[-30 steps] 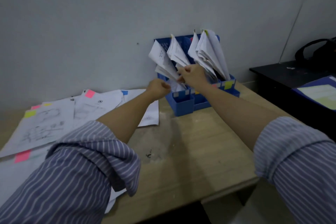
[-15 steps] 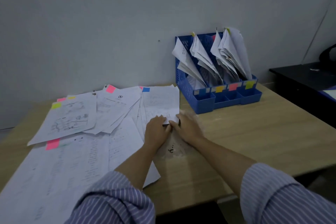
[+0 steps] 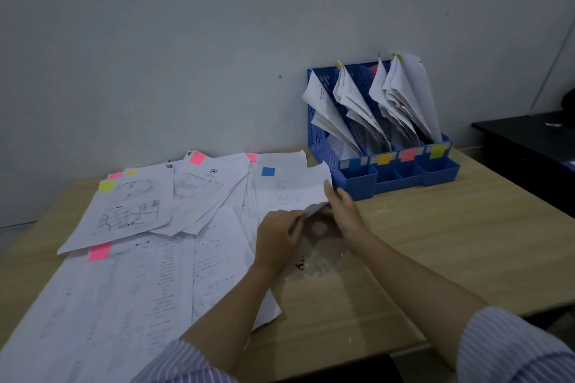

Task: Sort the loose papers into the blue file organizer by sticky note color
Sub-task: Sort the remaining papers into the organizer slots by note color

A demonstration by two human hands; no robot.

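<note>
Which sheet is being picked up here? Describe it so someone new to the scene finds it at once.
Start at the blue file organizer against the wall on the wooden table. Just left of its front lies the rightmost sheet of the spread of loose papers; the left hand and right hand are lifting its near corner. It alone shows a blue sticky note; neighbours carry pink or yellow ones.

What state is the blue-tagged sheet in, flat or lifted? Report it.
Partly lifted. The blue-tagged sheet has its near corner curled up off the table between the left hand and right hand; its far end lies on the pile.
</note>
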